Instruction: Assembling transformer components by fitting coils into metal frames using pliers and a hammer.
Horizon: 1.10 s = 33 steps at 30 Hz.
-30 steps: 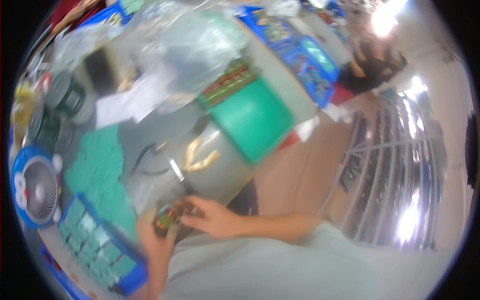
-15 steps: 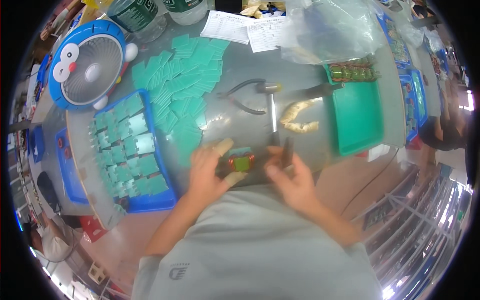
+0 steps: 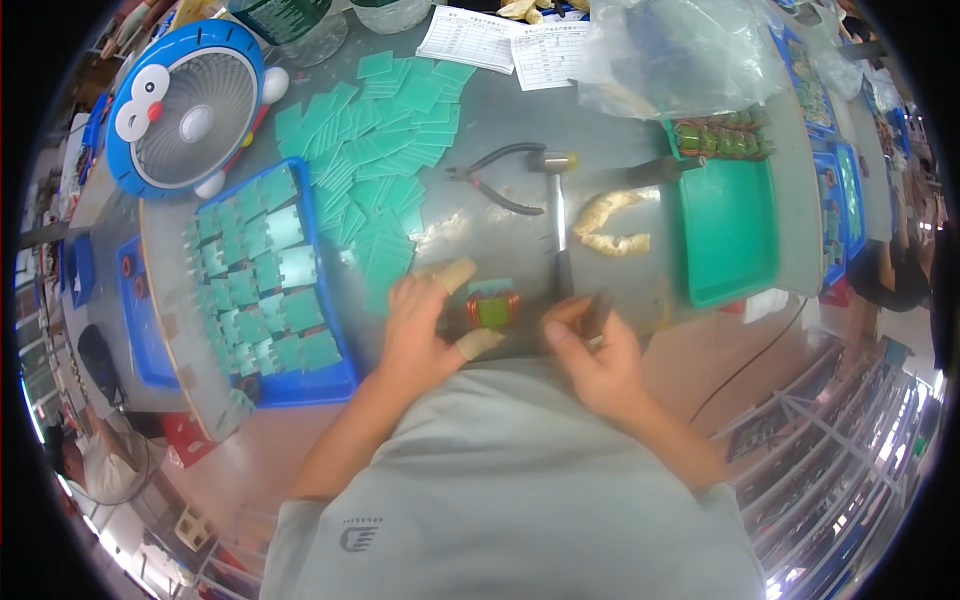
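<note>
The left hand [image 3: 412, 325], fingers parted, is left of the copper-wound coil [image 3: 493, 312]; the right hand [image 3: 607, 367] curls right, hold unclear to me. A thumb nudge might displace the coil.

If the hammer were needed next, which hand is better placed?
Right, probably: the right hand is beside the hammer handle; the left hand is farther off, by the copper-wound coil.
</note>
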Each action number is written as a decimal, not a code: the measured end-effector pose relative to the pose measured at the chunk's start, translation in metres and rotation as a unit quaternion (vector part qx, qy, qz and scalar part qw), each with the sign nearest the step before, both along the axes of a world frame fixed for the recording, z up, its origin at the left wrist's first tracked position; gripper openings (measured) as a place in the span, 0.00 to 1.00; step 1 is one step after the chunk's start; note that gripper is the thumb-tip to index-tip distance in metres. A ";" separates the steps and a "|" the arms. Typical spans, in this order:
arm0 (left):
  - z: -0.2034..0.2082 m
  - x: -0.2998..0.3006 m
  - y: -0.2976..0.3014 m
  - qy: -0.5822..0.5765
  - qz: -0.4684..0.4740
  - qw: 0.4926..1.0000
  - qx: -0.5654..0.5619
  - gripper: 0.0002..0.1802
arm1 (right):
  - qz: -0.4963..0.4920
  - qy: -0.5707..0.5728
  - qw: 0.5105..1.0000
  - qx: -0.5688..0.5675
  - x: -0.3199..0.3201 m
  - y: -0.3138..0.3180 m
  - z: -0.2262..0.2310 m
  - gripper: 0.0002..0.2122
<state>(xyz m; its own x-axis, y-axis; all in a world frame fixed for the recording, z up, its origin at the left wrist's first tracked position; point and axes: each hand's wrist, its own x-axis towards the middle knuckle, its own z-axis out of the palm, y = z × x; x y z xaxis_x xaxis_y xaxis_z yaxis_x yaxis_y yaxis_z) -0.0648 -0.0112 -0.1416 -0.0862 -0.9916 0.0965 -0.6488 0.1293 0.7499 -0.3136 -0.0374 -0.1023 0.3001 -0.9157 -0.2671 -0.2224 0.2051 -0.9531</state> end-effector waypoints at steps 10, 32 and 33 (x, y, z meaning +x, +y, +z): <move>-0.002 -0.002 -0.006 0.011 -0.015 1.000 -0.010 0.42 | 0.085 0.110 0.970 -0.201 0.014 -0.020 0.005 0.21; 0.060 0.006 -0.023 0.249 -0.012 0.954 0.168 0.22 | 0.084 -0.011 0.989 -0.124 0.034 -0.035 0.005 0.19; 0.061 0.007 -0.025 0.247 -0.011 0.956 0.160 0.22 | 0.033 -0.111 0.993 0.001 0.038 -0.035 0.013 0.19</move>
<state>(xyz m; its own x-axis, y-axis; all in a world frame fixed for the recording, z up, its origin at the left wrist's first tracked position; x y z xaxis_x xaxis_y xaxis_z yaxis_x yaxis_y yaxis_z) -0.0575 -0.0364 -0.0806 -0.1294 -0.9757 -0.1769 -0.2060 -0.1480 0.9673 -0.2759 -0.0726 -0.0889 0.4103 -0.8921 -0.1890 -0.0192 0.1987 -0.9799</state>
